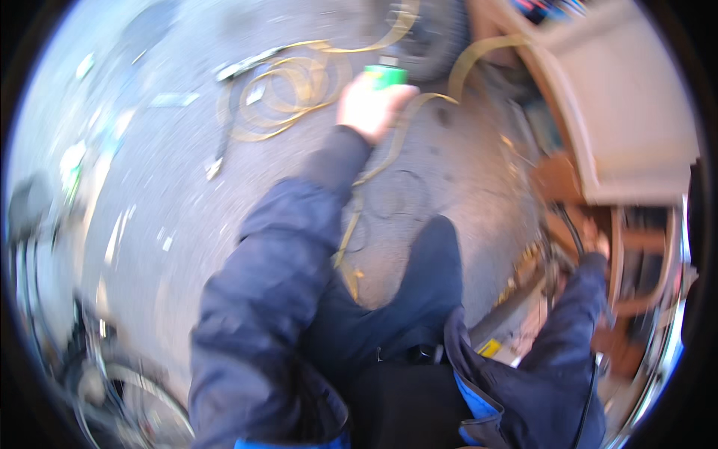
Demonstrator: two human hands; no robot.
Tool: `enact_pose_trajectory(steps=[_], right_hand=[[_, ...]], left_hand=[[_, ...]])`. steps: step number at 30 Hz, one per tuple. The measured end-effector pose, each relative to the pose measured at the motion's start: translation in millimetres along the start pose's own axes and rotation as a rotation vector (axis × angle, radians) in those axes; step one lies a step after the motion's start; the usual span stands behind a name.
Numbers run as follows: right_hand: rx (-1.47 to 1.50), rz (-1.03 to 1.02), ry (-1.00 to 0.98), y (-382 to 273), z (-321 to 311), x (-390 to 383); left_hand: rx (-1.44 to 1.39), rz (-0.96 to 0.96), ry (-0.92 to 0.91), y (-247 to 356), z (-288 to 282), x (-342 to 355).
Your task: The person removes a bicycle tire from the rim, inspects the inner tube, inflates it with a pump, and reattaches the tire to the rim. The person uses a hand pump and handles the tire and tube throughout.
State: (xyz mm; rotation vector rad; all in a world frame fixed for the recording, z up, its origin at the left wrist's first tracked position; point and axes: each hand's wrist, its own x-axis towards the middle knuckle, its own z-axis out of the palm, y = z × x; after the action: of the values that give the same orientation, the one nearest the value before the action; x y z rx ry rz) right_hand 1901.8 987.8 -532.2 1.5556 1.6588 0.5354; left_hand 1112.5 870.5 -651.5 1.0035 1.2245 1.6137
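My left hand (pixel 370 108) reaches out ahead, its fingers closed round a bright green object with a short grey tip (pixel 385 75). Motion blur hides its exact kind. Just beyond it is a dark tyre (pixel 434 37). Off to the right, my right hand (pixel 596 238) is by a brown shelf frame (pixel 617 254), next to a dark curved bar or hose (pixel 572 228). That hand is small and smeared, so I cannot make out its fingers or whether it holds anything.
A coiled yellow hose (pixel 292 93) lies on the grey floor, with a line trailing toward my legs. Left of it is a long metal tool (pixel 247 63). A large beige and brown panel (pixel 636 112) stands at the right. A spoked wheel (pixel 146 404) is at the lower left.
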Motion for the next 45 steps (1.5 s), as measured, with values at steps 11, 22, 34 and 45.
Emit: enact_pose_trajectory(steps=[11,22,34,45], right_hand=[[1.142,0.030,0.072,-202.4,-111.2,-94.6],[1.522,-1.808,-0.867,-310.8,-771.2,-468.9],[1.385,-2.016,-0.499,-323.8,-973.7,-602.1],[1.816,-1.765,-0.470,-416.0,-1102.1,-630.1]], left_hand=[[-0.719,-0.464,0.807,115.6,-64.2,-192.0],[-0.509,-0.006,1.043,521.4,-109.7,-311.6],[-0.042,0.089,1.392,665.7,-130.5,-457.3],[-0.339,0.200,1.762,695.9,-195.6,-539.2]])
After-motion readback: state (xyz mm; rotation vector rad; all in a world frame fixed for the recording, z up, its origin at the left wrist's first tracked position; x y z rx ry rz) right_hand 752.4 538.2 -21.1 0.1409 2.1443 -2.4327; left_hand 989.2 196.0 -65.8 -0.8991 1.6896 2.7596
